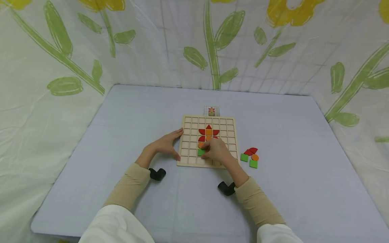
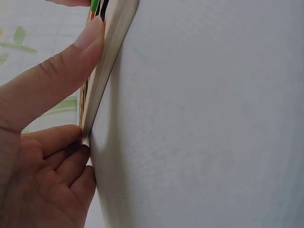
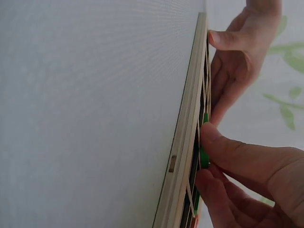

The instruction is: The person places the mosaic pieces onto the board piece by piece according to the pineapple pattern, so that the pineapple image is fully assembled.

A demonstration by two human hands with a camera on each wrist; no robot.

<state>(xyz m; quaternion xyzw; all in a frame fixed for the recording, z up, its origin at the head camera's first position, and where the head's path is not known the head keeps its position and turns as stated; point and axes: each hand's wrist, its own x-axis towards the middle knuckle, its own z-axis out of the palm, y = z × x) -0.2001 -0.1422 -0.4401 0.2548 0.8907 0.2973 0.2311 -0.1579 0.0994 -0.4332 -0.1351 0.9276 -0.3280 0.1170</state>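
A square wooden grid board [image 1: 189, 120] lies on the table. Set in it are a red triangle [image 1: 208, 127], other red curved pieces, an orange square [image 1: 209, 132], orange round pieces and a green square [image 1: 200, 153]. My left hand [image 1: 165, 144] rests along the board's left edge, fingers extended, thumb at the near corner. Over the board's lower middle is my right hand [image 1: 217, 151]. In the right wrist view its thumb and fingers pinch a green square piece [image 3: 204, 158] close against the board face. That hand hides some cells in the head view.
Right of the board lie loose pieces: green squares [image 1: 253, 164], an orange disc [image 1: 255, 157] and red curved pieces [image 1: 252, 150]. A small pattern card [image 1: 215, 111] sits behind the board. Black wrist-camera mounts [image 1: 158, 174] jut out by both sleeves. A flowered curtain [image 1: 146, 60] surrounds the table.
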